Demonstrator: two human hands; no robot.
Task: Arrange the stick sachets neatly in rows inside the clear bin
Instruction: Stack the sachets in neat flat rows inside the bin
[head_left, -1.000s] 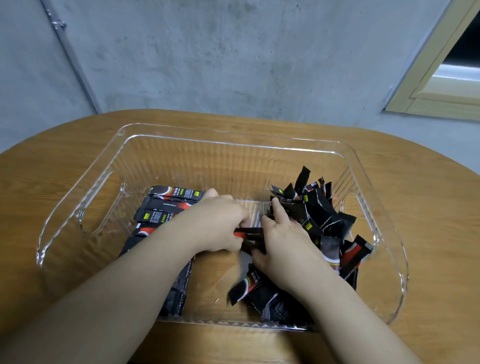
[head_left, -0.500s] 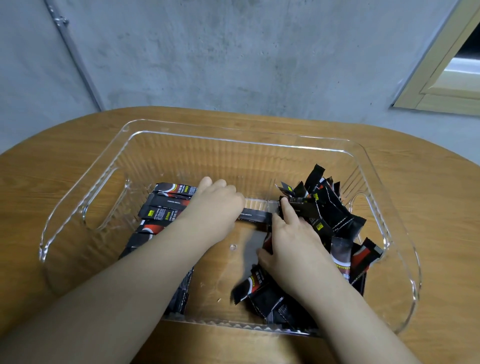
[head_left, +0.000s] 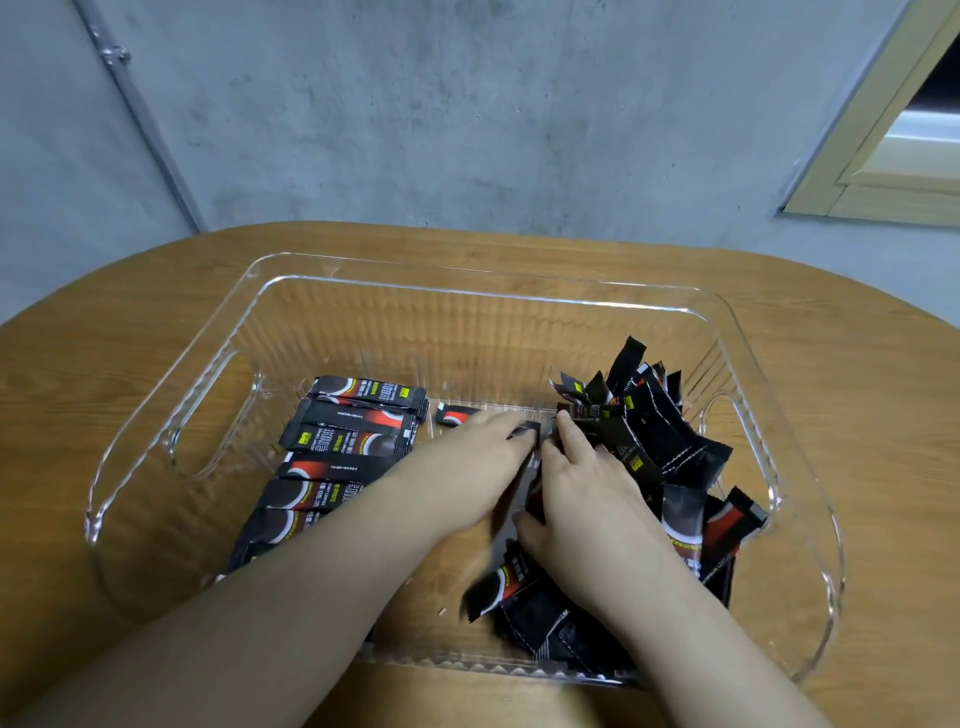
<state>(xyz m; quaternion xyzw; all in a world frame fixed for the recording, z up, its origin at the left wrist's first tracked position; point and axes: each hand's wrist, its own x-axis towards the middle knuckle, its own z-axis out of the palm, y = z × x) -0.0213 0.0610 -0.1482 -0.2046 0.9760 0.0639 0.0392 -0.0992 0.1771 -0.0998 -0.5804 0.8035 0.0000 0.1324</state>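
Clear bin (head_left: 332, 275): colourless, transparent, with fine vertical ribbing on the walls. Stick sachets in the left row (head_left: 358, 415): black ground, red curved band, dark round motif, white lettering, small yellow label. Sachets in the right heap (head_left: 654, 431): same black, with red and white patches, yellow labels and white dotted seam lines on the backs. Table (head_left: 857, 395): warm orange-brown wood grain. Wall (head_left: 467, 114): mottled grey concrete, crossed by a grey pipe (head_left: 145, 124). Frame (head_left: 883, 124) at upper right: pale yellow-cream.
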